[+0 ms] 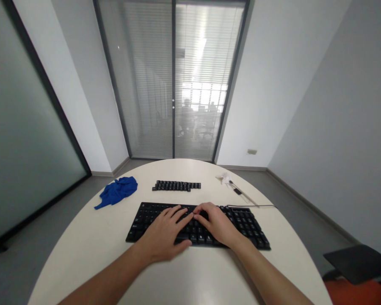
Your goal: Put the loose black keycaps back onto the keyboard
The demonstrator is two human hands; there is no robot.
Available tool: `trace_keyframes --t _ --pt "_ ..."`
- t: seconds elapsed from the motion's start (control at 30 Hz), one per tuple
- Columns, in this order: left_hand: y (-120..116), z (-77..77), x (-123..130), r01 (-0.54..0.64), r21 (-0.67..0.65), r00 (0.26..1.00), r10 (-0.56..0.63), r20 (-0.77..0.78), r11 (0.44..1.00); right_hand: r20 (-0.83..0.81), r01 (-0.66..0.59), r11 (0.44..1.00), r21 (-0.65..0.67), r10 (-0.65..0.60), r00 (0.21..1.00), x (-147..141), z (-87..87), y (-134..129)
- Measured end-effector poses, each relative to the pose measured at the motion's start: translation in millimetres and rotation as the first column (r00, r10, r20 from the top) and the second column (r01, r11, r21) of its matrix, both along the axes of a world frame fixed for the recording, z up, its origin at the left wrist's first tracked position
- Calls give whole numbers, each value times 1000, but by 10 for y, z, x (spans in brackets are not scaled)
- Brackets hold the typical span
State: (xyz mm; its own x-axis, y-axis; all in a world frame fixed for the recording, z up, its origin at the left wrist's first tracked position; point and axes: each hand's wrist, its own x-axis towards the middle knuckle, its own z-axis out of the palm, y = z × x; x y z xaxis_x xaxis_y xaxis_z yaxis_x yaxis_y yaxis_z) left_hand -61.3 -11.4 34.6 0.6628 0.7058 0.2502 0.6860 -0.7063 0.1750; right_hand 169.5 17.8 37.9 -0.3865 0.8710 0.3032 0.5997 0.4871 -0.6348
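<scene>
A black keyboard (247,224) lies across the table in front of me, turned slightly. My left hand (165,231) rests palm down over its left and middle keys, fingers spread, with the index fingertip close to my right fingertips. Over the middle keys, my right hand (217,222) has its thumb and index finger pinched together at the key tops. Whatever sits between those fingertips is too small and covered to make out. Behind the keyboard, loose black keycaps (174,186) are laid out in rows on the table.
A crumpled blue cloth (119,190) lies at the left of the round white table (82,237). At the back right are a white tissue (224,178), a thin brush (246,195) and a small black piece (237,191). The keyboard's cable (257,206) runs right. A chair (362,262) stands at right.
</scene>
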Motion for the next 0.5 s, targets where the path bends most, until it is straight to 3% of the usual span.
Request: trace_keyframes --t 0.27,0.37,0.5 --pt "5 -9 -4 11 13 1000 -11 11 1000 11 -2 999 -45 2 1000 18 55 -10" --pt "2 -3 0 9 12 1000 -9 8 1000 43 7 1000 -5 -7 999 74 88 -10" --pt "2 -11 -2 6 9 1000 -6 2 1000 196 -127 991 36 118 974 167 211 -48"
